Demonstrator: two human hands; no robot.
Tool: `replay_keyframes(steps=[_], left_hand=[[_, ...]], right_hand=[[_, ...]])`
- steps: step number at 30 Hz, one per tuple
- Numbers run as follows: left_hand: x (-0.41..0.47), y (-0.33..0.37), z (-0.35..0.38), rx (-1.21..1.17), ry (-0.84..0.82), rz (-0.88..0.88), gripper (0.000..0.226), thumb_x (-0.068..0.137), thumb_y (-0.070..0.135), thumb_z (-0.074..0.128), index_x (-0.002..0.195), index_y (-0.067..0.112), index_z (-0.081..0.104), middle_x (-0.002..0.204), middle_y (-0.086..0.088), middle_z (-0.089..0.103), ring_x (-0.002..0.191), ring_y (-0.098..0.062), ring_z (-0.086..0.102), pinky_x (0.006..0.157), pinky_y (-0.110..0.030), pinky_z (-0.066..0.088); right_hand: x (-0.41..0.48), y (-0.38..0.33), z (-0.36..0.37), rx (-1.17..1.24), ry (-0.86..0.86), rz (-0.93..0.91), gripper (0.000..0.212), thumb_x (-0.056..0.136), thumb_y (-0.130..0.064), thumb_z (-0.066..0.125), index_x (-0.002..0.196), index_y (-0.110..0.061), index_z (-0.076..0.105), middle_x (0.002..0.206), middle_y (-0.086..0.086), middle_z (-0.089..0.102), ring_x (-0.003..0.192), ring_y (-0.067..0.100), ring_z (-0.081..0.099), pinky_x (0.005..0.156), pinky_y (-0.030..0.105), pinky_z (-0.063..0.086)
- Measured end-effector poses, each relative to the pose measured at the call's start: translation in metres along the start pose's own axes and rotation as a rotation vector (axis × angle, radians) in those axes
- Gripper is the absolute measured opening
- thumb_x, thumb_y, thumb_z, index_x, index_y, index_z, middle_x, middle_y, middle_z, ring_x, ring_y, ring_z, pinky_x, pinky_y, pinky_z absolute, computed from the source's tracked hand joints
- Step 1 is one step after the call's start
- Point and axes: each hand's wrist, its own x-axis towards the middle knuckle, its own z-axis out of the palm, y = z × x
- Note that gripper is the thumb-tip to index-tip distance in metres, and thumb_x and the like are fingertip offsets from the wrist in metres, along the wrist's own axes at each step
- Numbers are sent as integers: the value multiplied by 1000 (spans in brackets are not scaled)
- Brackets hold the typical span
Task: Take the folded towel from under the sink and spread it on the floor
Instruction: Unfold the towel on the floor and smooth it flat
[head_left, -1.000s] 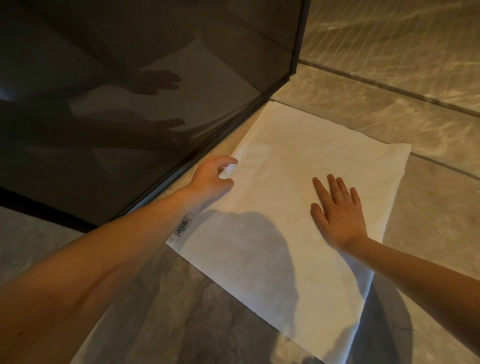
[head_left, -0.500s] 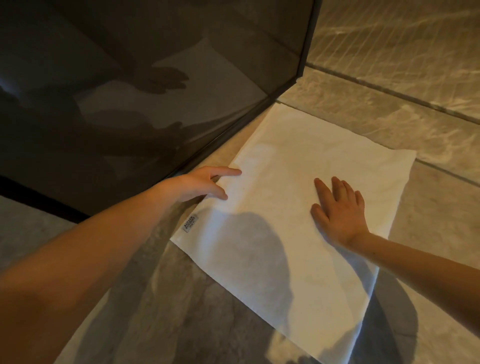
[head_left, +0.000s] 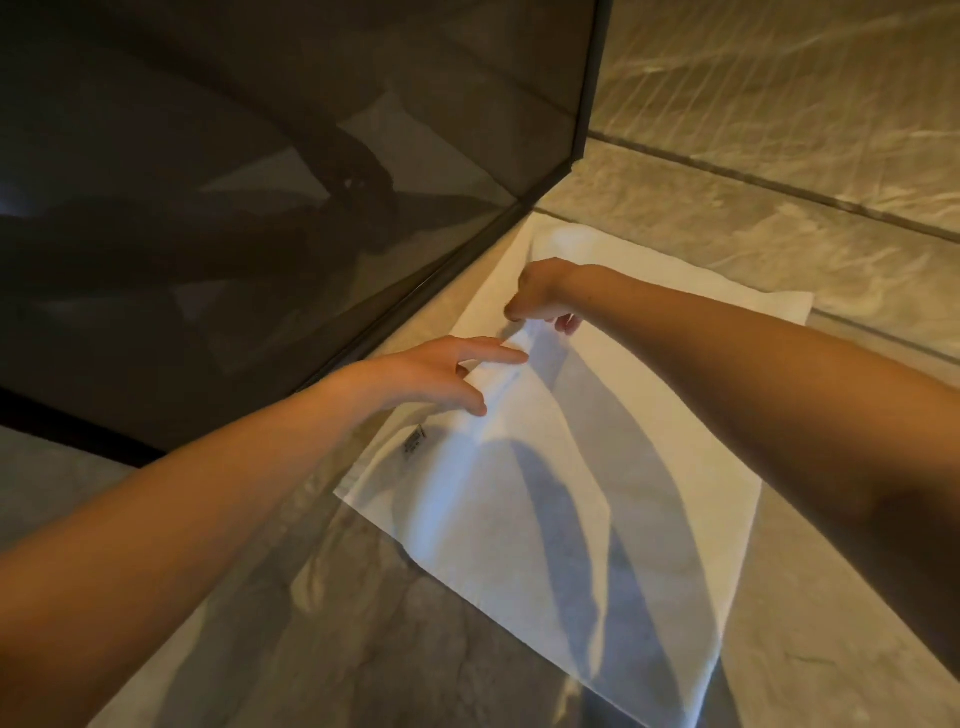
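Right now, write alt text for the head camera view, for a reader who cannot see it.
A white towel lies on a stone tile floor beside a dark glass panel, one edge raised. The right hand pinches that edge; the left hand touches it with straight fingers.

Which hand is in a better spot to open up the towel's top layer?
Probably the right hand: its grip pinches the lifted edge of the towel and can pull back across. The left hand only lies on the fold, fingers fairly straight, beside the dark panel.
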Motion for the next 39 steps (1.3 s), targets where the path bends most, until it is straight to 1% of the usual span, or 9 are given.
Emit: replay_keyframes(steps=[3, 6, 9, 11, 14, 19, 27, 35, 39], left_hand=[[-1, 2, 4, -82, -18, 3, 67, 78, 13, 68, 126, 58, 55, 137, 41, 37, 134, 8, 26, 95, -10, 28], [-1, 7, 7, -170, -54, -17, 64, 79, 15, 70, 126, 56, 56, 145, 33, 35, 133, 9, 29, 90, -9, 39], [0, 18, 10, -273, -80, -37, 63, 77, 14, 73, 128, 49, 59, 141, 32, 40, 122, 14, 42, 81, -8, 48], [3, 24, 14, -384, -98, -31, 64, 75, 9, 74, 129, 40, 61, 142, 23, 48, 122, 2, 54, 87, -18, 52], [8, 38, 23, -525, -109, -33, 64, 76, -2, 68, 131, 31, 62, 138, 9, 58, 121, -18, 60, 93, -33, 55], [11, 69, 42, -512, -133, -13, 64, 85, -17, 53, 135, 22, 58, 141, 6, 55, 121, -18, 60, 89, -27, 55], [22, 121, 70, -339, -203, 48, 64, 80, -11, 62, 133, 24, 59, 149, 10, 45, 133, -14, 47, 107, -32, 42], [49, 165, 117, 6, -317, 100, 67, 81, 13, 75, 127, 58, 54, 147, 18, 38, 130, -11, 41, 99, -29, 47], [60, 180, 145, 88, -399, 147, 74, 80, 10, 76, 130, 58, 51, 146, 21, 42, 127, -3, 47, 102, -29, 47]], right_hand=[[5, 24, -6, 241, 11, 12, 22, 90, -19, 62, 107, -8, 55, 105, 14, 61, 81, 27, 70, 57, 27, 54], [1, 49, -14, 489, 103, -44, 46, 85, -5, 68, 129, -9, 56, 113, 6, 57, 85, 23, 67, 50, 19, 51], [-9, 72, -13, 346, 257, -151, 70, 80, -9, 74, 143, -19, 46, 138, 6, 46, 117, 27, 53, 72, 17, 47], [-17, 88, -13, 263, 302, -195, 76, 79, -14, 77, 146, -24, 42, 147, 5, 39, 131, 28, 42, 90, 25, 41], [-31, 110, -17, 181, 315, -259, 82, 77, -15, 78, 148, -27, 39, 158, 2, 26, 135, 27, 38, 101, 31, 39], [-61, 140, -26, 161, 302, -342, 88, 75, -7, 76, 150, -24, 35, 158, -2, 26, 138, 24, 33, 106, 30, 36], [-119, 190, -51, 156, 294, -387, 89, 73, 3, 72, 150, -21, 36, 157, -4, 27, 127, 14, 43, 83, 17, 39], [-182, 252, -60, 170, 336, -281, 87, 77, 5, 72, 151, -20, 34, 159, -1, 20, 125, 5, 31, 73, -3, 39], [-212, 287, -55, 176, 393, -137, 87, 80, -1, 74, 152, -23, 31, 162, 1, 13, 135, 20, 38, 77, 0, 33]])
